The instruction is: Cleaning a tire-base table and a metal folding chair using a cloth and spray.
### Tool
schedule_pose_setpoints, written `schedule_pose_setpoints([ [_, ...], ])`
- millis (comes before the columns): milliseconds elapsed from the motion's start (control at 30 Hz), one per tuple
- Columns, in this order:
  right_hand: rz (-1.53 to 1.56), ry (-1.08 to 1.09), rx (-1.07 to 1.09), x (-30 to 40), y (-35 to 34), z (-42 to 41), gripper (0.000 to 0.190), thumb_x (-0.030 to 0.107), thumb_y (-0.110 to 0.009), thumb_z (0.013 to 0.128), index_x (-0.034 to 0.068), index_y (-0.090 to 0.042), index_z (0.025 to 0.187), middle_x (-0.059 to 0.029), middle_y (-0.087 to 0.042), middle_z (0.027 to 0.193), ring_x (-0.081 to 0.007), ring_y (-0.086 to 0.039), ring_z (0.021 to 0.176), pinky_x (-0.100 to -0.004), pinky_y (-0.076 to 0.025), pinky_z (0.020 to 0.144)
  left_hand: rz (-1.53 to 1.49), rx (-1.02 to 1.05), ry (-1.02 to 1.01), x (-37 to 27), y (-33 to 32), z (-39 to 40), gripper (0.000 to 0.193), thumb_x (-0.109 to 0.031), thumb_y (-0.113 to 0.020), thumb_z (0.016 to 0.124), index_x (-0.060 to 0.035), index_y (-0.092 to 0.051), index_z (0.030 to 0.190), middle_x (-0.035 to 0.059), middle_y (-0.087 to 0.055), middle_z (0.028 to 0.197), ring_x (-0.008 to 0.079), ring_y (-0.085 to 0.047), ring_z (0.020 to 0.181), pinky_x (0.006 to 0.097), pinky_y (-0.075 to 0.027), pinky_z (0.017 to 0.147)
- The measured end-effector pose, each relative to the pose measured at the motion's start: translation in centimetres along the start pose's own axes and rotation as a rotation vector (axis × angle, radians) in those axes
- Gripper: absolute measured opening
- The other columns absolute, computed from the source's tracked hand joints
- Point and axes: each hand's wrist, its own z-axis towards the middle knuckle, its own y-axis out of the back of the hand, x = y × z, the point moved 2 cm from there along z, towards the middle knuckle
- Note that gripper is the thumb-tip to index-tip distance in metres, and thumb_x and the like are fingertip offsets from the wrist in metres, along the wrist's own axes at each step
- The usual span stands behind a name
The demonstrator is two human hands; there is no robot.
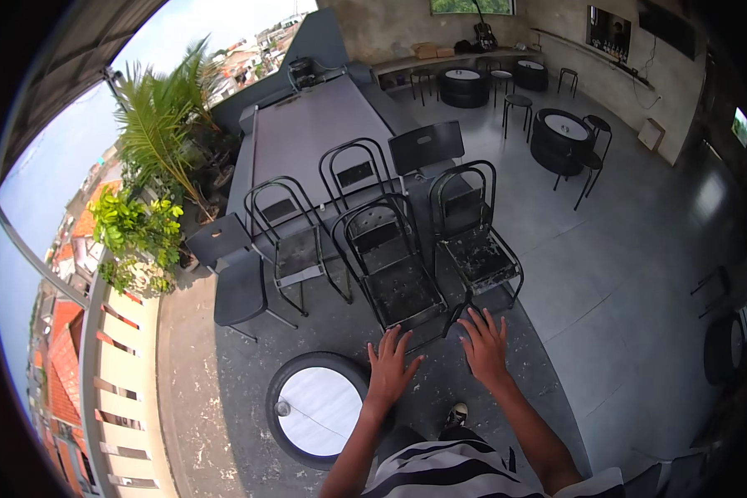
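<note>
My left hand (388,368) is held out palm down, fingers spread, with nothing in it. Just beyond its fingertips stands a worn black metal chair (404,289) with a looped tube back. My right hand (487,350) is also spread and holds nothing; whether its fingertips touch the dark metal legs (459,311) behind them cannot be told. Another scuffed metal chair (482,255) stands beyond that hand. Left of my left forearm is a tyre table (317,411) with a white round top and a small glass ashtray-like object (282,408) on it.
More metal chairs (299,252) and a dark plastic chair (239,289) stand ahead, before a large flat-topped table (317,137). Potted plants (162,137) and a balcony railing (121,398) run along the left. Tyre tables (560,140) with stools (518,101) occupy the far right floor.
</note>
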Motion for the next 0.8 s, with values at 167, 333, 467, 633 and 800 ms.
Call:
schedule_pose_setpoints([
  [167, 0.073, -0.032, 0.033, -1.8, -2.2, 4.0, 0.037, 0.019, -0.060, 0.092, 0.016, -0.055, 0.128, -0.0080, -0.045, 0.143, -0.0363, -0.035, 0.136, -0.0647, -0.016, 0.110, 0.058, 0.055, 0.065, 1.0, 0.3, 1.6, 0.060, -0.039, -0.060, 0.090, -0.0117, -0.042, 0.140, 0.0138, -0.033, 0.150, 0.0343, -0.028, 0.141, 0.0664, -0.017, 0.109],
  [333, 0.119, -0.026, 0.062, -2.1, -6.0, 8.0, 0.037, 0.020, -0.060, 0.092, 0.017, -0.054, 0.129, -0.0073, -0.045, 0.143, -0.0357, -0.035, 0.136, -0.0650, -0.017, 0.110, 0.080, 0.045, 0.130, 3.8, 0.1, 5.2, 0.059, -0.038, -0.061, 0.090, -0.0122, -0.042, 0.140, 0.0138, -0.033, 0.149, 0.0349, -0.028, 0.140, 0.0648, -0.017, 0.110],
  [467, 0.098, 0.026, 0.090, -1.8, -7.5, 12.0, 0.038, 0.021, -0.060, 0.092, 0.018, -0.053, 0.130, -0.0075, -0.045, 0.143, -0.0359, -0.036, 0.136, -0.0654, -0.018, 0.110, 0.038, 0.003, 0.165, 6.2, 0.5, 9.6, 0.059, -0.038, -0.061, 0.090, -0.0123, -0.043, 0.140, 0.0130, -0.034, 0.149, 0.0350, -0.029, 0.140, 0.0635, -0.017, 0.111],
  [633, 0.060, 0.049, 0.114, -3.1, -8.6, 18.7, 0.038, 0.021, -0.059, 0.093, 0.017, -0.053, 0.130, -0.0081, -0.046, 0.142, -0.0359, -0.037, 0.135, -0.0659, -0.020, 0.108, 0.000, -0.059, 0.159, 9.5, 0.6, 15.9, 0.058, -0.039, -0.061, 0.090, -0.0114, -0.044, 0.138, 0.0140, -0.037, 0.147, 0.0342, -0.032, 0.138, 0.0647, -0.020, 0.109],
  [800, 0.016, 0.048, 0.091, -4.2, -10.5, 26.8, 0.037, 0.021, -0.058, 0.093, 0.016, -0.053, 0.130, -0.0085, -0.046, 0.142, -0.0359, -0.038, 0.134, -0.0647, -0.021, 0.108, 0.016, -0.091, 0.121, 12.7, 1.6, 23.2, 0.056, -0.037, -0.062, 0.089, -0.0119, -0.045, 0.137, 0.0125, -0.038, 0.145, 0.0331, -0.035, 0.136, 0.0639, -0.021, 0.109],
])
